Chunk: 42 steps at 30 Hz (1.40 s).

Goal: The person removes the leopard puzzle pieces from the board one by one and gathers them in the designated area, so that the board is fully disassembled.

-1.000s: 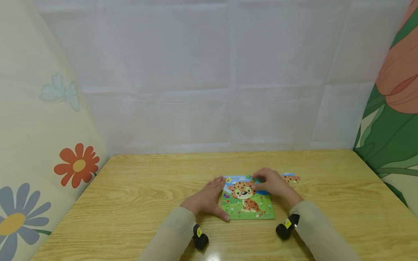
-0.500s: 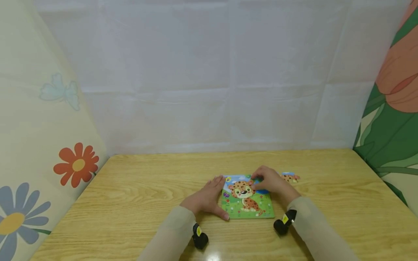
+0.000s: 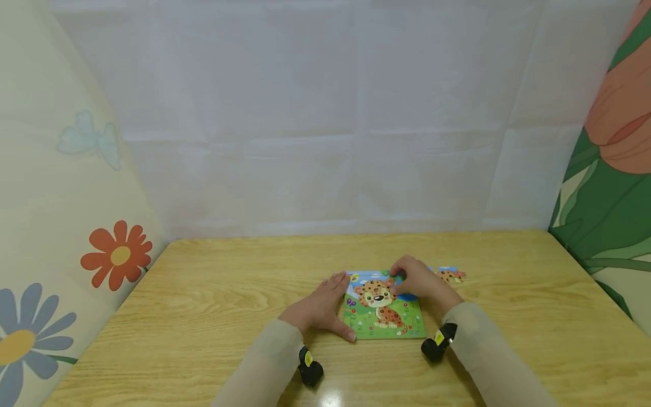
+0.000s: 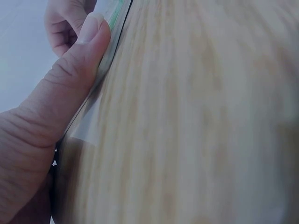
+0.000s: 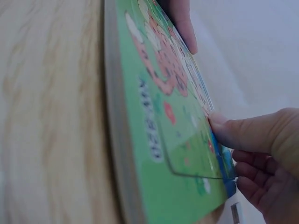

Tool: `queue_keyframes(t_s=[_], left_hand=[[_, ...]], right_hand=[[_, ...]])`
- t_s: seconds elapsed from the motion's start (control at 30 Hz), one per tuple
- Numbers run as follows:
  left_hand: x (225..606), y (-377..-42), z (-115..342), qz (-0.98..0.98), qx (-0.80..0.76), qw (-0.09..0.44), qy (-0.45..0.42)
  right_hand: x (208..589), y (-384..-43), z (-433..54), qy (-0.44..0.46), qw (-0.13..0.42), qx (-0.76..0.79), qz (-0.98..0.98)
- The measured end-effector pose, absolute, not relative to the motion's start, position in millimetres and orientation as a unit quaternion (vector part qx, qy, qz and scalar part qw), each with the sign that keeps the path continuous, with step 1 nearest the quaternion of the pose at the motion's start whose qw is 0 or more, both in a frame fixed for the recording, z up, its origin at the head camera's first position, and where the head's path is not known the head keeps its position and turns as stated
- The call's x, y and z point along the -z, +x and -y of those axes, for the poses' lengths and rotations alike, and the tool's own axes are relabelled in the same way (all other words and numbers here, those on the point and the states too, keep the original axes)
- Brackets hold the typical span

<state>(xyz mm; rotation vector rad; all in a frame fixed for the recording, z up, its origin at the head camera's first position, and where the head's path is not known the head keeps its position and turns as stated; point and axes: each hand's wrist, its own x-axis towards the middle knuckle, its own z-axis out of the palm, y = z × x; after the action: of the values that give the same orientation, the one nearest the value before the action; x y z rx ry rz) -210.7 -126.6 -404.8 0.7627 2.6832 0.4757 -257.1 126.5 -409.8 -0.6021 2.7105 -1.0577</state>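
Observation:
A square puzzle board (image 3: 376, 323) with a cartoon leopard on grass lies flat on the wooden table. My left hand (image 3: 319, 308) rests along its left side, fingers spread, the thumb at the near left corner. In the left wrist view that thumb (image 4: 77, 70) lies straight against the board's edge. Over the upper right part of the board, my right hand (image 3: 418, 280) pinches a puzzle piece with thumb and index finger; the hand largely hides it. The right wrist view has the thumb (image 5: 233, 133) touching the picture surface, with the other fingers curled past the board's edge.
Loose leopard puzzle material (image 3: 450, 276) lies on the table (image 3: 229, 316) behind the right hand, partly hidden by it. A white cloth (image 3: 305, 169) hangs behind the table's far edge. Flower-printed cloths stand at both sides.
The right wrist has turned slightly inward and shifted a little to the left, while its fingertips stay at the same part of the board. The left hand keeps its place.

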Motion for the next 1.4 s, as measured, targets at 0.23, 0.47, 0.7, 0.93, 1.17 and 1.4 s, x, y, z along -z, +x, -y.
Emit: queue_keyframes(t_s=[0.23,0.47,0.7,0.93,1.17,1.4], left_hand=[[407,-211,127,-0.938,-0.164,0.157,0.264],[407,-212,127,-0.937,-0.164,0.155,0.265],[407,-212,127,-0.937,-0.161,0.153,0.27],[407,-212,127,-0.936,-0.165,0.156,0.268],[409,-214,128,-0.937,-0.165,0.154,0.266],[410,-214,128,-0.936,-0.165,0.154,0.269]], right_hand=[[404,-252,-120,-0.18,0.078,0.34,-0.92],[406,-250,-119,-0.163,0.068,0.345,-0.922],[409,-246,-119,-0.145,0.054,0.369,-0.917],[409,-244,-118,-0.119,0.053,0.386,-0.913],[414,-244,-115,-0.075,0.061,0.427,-0.899],[421,-245,-118,-0.063,0.053,0.503,-0.86]])
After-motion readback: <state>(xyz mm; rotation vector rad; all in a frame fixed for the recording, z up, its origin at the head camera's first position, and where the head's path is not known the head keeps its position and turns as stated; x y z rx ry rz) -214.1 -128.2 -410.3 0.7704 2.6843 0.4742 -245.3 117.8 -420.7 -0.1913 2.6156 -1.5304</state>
